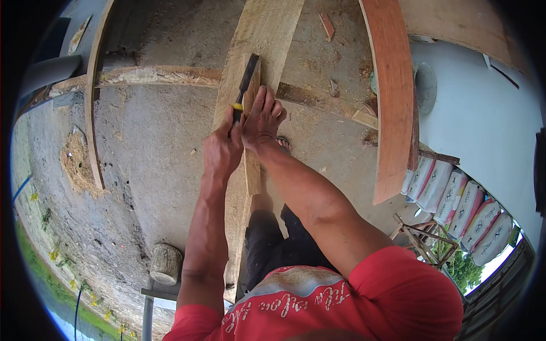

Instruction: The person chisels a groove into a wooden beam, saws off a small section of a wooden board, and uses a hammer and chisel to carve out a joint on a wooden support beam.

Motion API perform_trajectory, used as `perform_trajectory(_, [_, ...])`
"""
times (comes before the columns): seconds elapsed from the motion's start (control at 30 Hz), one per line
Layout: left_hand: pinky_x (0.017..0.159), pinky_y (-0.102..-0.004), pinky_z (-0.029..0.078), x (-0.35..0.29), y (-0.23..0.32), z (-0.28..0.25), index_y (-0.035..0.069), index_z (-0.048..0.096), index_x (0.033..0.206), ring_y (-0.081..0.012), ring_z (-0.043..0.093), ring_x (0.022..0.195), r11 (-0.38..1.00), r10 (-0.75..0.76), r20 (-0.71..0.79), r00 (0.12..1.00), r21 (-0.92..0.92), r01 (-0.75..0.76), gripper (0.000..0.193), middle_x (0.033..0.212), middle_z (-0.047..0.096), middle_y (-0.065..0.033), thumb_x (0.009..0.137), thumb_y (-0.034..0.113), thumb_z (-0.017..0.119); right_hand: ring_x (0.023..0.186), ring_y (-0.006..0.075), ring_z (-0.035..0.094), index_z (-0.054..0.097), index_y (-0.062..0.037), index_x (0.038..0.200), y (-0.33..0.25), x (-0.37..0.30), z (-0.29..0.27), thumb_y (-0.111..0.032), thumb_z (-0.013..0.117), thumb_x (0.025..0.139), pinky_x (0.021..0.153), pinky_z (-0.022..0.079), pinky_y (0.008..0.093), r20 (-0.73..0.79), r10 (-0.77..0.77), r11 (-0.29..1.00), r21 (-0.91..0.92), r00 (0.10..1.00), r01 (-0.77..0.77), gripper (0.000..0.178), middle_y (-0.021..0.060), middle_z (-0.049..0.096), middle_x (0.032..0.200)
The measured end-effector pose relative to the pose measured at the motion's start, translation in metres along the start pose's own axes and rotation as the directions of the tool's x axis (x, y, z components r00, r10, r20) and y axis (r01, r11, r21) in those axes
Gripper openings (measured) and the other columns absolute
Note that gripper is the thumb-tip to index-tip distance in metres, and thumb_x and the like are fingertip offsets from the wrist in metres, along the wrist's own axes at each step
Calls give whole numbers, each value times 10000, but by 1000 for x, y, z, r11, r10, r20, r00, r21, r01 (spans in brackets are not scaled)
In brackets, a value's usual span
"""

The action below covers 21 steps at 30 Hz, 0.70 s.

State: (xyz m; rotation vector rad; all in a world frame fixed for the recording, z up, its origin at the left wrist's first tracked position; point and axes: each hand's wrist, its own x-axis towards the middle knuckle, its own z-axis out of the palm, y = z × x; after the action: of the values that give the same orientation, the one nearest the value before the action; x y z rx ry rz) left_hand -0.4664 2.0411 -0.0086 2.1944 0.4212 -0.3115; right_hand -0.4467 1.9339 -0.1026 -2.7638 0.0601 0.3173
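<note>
My left hand (pixel 223 149) is closed round the yellow-and-black handle of a chisel (pixel 248 74). The chisel's dark flat blade points away from me and lies along a narrow wooden strip (pixel 252 176). My right hand (pixel 263 120) is beside the left one, its fingers bent together over the strip and gripping it; part of this grip is hidden under the hand. Beneath the strip runs a wide, pale wooden plank (pixel 266 34), which stretches from the far edge toward my body.
A crossbeam (pixel 159 75) passes under the plank. At the right stands a reddish board (pixel 393 108), with stacked sacks (pixel 455 199) beyond it. A thin lath (pixel 91 113) and a sawdust pile (pixel 78 162) are at the left. A round wooden block (pixel 165 263) is nearer me.
</note>
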Motion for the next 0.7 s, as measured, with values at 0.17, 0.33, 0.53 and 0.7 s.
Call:
perform_trajectory(0.17, [587, -419, 518, -15, -11, 5, 25, 586, 1329, -405, 670, 661, 985, 168, -81, 982, -16, -170, 411, 731, 624, -288, 958, 201, 558, 1312, 389, 243, 94, 9, 1512, 1, -1, -2, -332, 689, 827, 1056, 185, 659, 83, 34, 999, 10, 996, -35, 969, 163, 143, 1561])
perform_trajectory(0.33, [597, -418, 521, -10, 4, 5, 27, 580, 1336, -396, 682, 678, 998, 8, -9, 1000, 55, -7, 418, 738, 634, -284, 948, 182, 566, 1310, 390, 244, 91, 3, 1512, 1, 0, 2, -322, 707, 811, 1051, 182, 663, 52, 15, 1000, 11, 999, -16, 988, 156, 141, 1564])
perform_trajectory(0.53, [574, -419, 508, -11, 6, 13, 27, 587, 1329, -391, 665, 640, 999, 9, -14, 1000, 43, -8, 415, 726, 630, -276, 934, 153, 571, 1302, 379, 256, 83, -3, 1514, 10, 8, 8, -292, 742, 773, 1046, 196, 667, -7, -7, 1000, 21, 1000, 7, 1033, 161, 137, 1560])
perform_trajectory(0.7, [579, -430, 507, -21, 5, 19, 28, 590, 1325, -396, 658, 638, 1000, 11, -18, 1000, 27, -11, 418, 724, 626, -278, 930, 163, 575, 1307, 379, 260, 77, -3, 1519, 14, 11, 20, -283, 762, 742, 1052, 201, 672, -50, -5, 998, -69, 999, 2, 1073, 161, 138, 1561])
